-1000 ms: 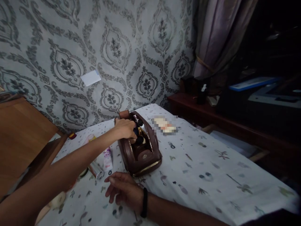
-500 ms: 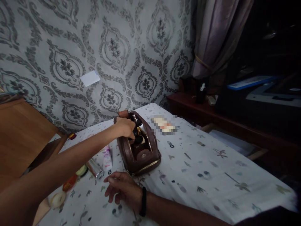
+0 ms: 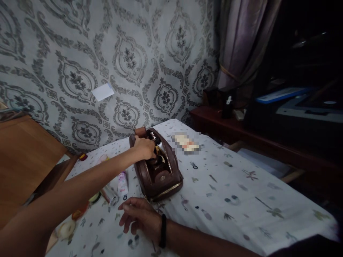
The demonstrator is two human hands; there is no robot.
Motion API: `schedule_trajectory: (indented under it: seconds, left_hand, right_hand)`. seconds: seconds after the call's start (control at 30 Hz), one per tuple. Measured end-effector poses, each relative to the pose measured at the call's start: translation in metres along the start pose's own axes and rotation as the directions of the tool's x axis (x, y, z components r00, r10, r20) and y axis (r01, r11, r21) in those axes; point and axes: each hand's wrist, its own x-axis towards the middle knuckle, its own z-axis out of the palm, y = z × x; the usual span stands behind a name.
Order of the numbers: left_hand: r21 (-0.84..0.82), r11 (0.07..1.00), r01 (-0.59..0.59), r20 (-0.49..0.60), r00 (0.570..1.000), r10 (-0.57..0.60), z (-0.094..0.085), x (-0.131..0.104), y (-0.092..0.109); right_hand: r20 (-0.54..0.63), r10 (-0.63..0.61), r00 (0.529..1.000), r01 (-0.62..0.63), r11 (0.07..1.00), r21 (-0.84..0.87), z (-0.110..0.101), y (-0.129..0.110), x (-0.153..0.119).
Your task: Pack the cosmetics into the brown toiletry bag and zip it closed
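While the left hand (image 3: 145, 147) reaches into the brown bag (image 3: 164, 185) beneath it, its hidden fingers' state cannot be told; the right hand (image 3: 142, 217), fingers loosely apart, has the bag just beyond.

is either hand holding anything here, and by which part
The left hand reaches into the brown bag, its grip hidden, so a hold cannot be told. The right hand holds nothing.

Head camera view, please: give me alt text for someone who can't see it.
A person's left hand reaches into an open brown bag on a patterned white cloth; the open right hand, with a black wristband, is nearby. A tube and silver cylinder lie left of the bag.
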Motion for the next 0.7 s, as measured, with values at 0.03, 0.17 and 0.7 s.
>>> schedule_trajectory:
  seconds: [0.03,0.17,0.7]
  left_hand:
    - [-0.003,1.000,-0.001,-0.007,1.000,0.001,0.002,0.001,0.001]
    - [-0.011,0.999,-0.031,-0.021,0.999,0.030,0.002,0.000,-0.005]
    - [-0.025,0.895,-0.446,0.334,0.840,0.428,-0.002,-0.003,-0.027]
  right_hand:
    - [0.002,-0.001,1.000,0.001,1.000,0.000,0.000,0.000,0.000]
    - [0.015,-0.012,1.000,0.013,1.000,-0.002,0.000,-0.001,-0.001]
    - [0.011,-0.013,1.000,0.013,1.000,-0.020,-0.001,0.002,0.001]
